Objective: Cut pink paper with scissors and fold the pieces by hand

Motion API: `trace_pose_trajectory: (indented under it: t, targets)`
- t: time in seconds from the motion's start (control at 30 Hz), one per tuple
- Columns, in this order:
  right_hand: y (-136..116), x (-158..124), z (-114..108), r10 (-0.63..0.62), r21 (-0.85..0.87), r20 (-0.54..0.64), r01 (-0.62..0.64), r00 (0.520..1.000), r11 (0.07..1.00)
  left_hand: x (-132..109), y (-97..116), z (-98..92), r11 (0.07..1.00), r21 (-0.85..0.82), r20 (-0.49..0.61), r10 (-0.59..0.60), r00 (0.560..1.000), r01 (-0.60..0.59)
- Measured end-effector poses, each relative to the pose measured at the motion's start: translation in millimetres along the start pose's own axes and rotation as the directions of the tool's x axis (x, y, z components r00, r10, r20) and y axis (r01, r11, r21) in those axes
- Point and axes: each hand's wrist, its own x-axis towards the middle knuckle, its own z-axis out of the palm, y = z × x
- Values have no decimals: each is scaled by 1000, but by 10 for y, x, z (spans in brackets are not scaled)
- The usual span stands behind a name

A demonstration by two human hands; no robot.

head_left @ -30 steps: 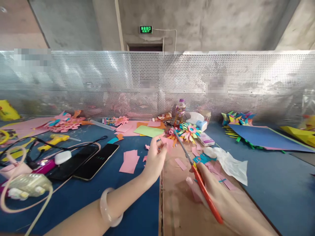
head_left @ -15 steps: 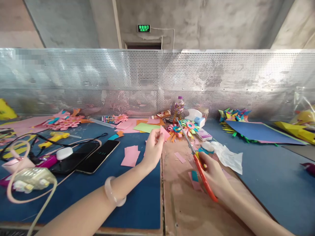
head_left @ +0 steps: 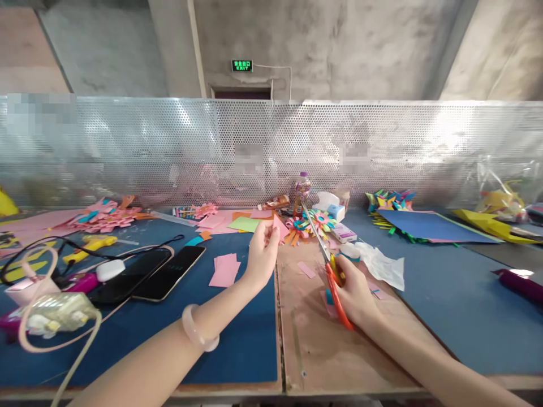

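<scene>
My left hand pinches a small piece of pink paper between thumb and fingers, above the seam between the blue mat and the wooden strip. My right hand is wrapped round the orange and yellow handles of a pair of scissors. Their long metal blades point up and forward, a little to the right of the paper and apart from it. Below the scissors, pink and blue paper scraps lie on the bare wood. A stack of pink paper pieces rests on the blue mat left of my left hand.
Phones, cables and a power strip crowd the left side. Paper flowers, a bottle and a tissue pack stand ahead. Crumpled white tissue and blue sheets lie to the right. A perforated metal panel closes the back.
The camera view has shifted slightly. My right hand with the scissors has come a little to the left, nearer the left hand. The left hand still holds the pink paper.
</scene>
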Motion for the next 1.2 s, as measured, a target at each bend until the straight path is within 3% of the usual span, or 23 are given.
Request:
trace_pose_trajectory:
  t: [0.3, 0.47, 0.67, 0.83, 1.03, 1.2]
  targets:
    - [-13, -4, 20, -51, -56, 43, 53, 998, 997, -27, 18, 21, 1000, -9, 24, -10, 1000, 11]
    - [-25, -13, 9, -82, -68, 60, 86, 995, 994, -65, 3, 58, 995, -41, 83, -87, 993, 91]
    - [-37, -16, -19, -81, -76, 112, 90, 990, 993, -119, 46, 101, 959, -111, 196, -236, 952, 260]
    - [-20, -28, -15, -87, -53, 132, 94, 987, 994, -119, 51, 117, 943, -118, 180, -288, 941, 311]
    - [-161, -6, -111, 71, 101, 249, -99, 966, 990, -74, 77, 104, 936, -146, 176, -295, 939, 322]
    - [-194, 56, -216, 270, 327, 466, -448, 842, 832, -40, 143, 86, 913, -152, 199, -347, 917, 378]
